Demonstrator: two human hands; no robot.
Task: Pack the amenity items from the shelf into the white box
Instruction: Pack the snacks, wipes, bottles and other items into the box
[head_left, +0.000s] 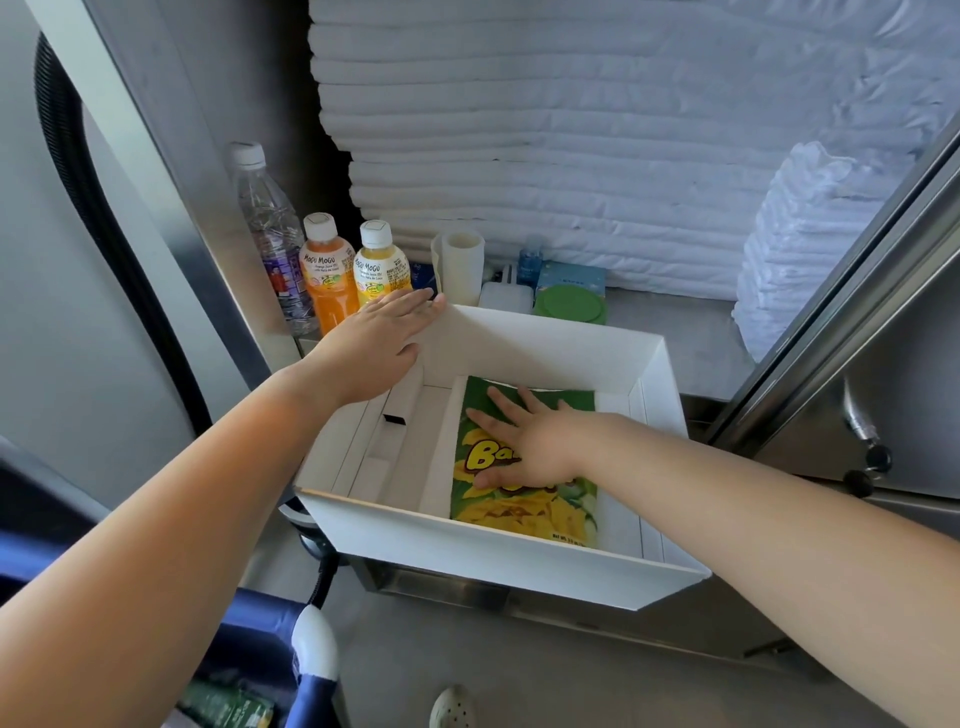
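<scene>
On steel shelf (698, 338), white box (545, 345).

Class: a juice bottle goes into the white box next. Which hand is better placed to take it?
Left. The left hand hovers open beside the yellow juice bottle; the right hand lies flat on the snack bag inside the white box, farther away.

We see stacked white towels (519, 130) at twelve o'clock, a plastic-wrapped white bundle (810, 249) at two, a black hose (72, 166) at ten.
</scene>
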